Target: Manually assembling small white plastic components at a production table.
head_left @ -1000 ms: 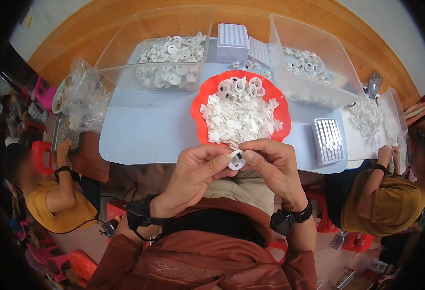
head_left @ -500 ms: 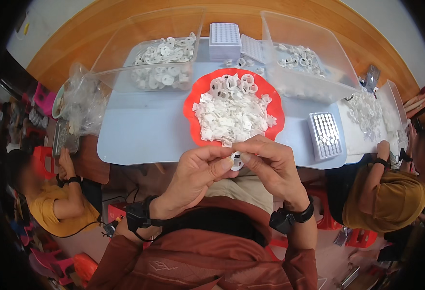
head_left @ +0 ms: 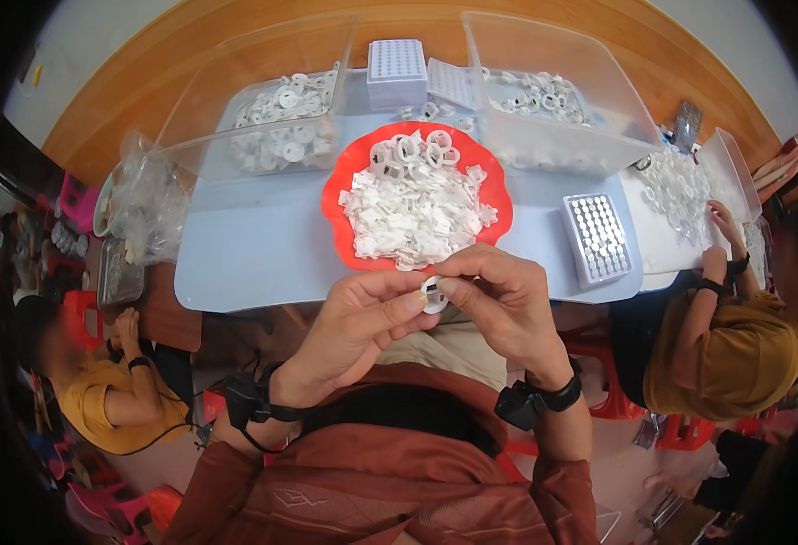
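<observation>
A small white plastic ring (head_left: 433, 295) with a dark slot is pinched between both hands, just off the near table edge. My left hand (head_left: 362, 318) grips its left side with thumb and forefinger. From the other side, the thumb and forefinger of my right hand (head_left: 503, 304) press on its upper right. Right beyond my fingertips sits a red wavy-rimmed plate (head_left: 333, 204), heaped with small white plastic pieces (head_left: 412, 218). Several white rings (head_left: 408, 153) lie at the far side of that heap.
Two clear bins (head_left: 181, 136) (head_left: 599, 159) with white parts stand at the back. Between them is a stack of pale trays (head_left: 396, 74). A tray of round silvery pieces (head_left: 597, 238) lies right on the blue table (head_left: 253, 236). People in yellow sit at left (head_left: 131, 400) and right (head_left: 717, 363).
The whole view has shifted, so the table and plate appear slightly farther left. Both hands keep their pinch on the ring. The person at right has raised a hand over the parts.
</observation>
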Available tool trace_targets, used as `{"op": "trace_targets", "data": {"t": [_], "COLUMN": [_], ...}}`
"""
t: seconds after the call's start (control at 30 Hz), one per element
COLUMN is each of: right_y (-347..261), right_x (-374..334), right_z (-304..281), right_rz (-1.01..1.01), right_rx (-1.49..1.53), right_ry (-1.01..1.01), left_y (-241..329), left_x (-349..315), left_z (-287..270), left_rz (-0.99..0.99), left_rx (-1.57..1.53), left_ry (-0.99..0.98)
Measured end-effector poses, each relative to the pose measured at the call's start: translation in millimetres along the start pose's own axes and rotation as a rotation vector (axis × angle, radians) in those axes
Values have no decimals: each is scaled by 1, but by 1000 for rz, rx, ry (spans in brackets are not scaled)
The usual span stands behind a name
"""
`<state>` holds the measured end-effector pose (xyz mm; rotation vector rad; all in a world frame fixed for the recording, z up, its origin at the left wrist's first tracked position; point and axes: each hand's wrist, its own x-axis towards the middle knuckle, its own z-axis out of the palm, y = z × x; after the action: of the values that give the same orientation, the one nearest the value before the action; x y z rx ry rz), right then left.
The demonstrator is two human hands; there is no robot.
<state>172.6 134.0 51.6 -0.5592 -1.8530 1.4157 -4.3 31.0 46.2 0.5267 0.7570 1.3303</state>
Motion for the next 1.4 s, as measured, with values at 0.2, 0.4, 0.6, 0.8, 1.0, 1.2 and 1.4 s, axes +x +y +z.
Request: {"op": "trace_targets", "data": {"t": [0.2,0.4,0.6,0.8,1.0,1.2,1.4], "right_y": [-3,-6,-6,6,8,13,16], "right_x": [-3,-5,-13,-38,-51,-47,-47], "right_z": [-3,-2,-30,-103,-144,-152,-155], "right_rz": [-70,-37,-143,11,211,350,308], "right_rx": [-56,-7,-323,-805,-1091,-1111,-1115], "right_ry": [26,33,190,448,437,394,394], "left_y": [-4,-3,-8,-7,-8,-8,-10], "left_x": [3,2,2,1,2,2,4], "left_z": [4,8,5,4,7,6,7], "left_rz": [-21,-14,10,27,19,30,31], "left_rx": [-14,3,-19,-30,-17,-16,-21], "left_ry": [20,55,53,63,53,69,74]}}
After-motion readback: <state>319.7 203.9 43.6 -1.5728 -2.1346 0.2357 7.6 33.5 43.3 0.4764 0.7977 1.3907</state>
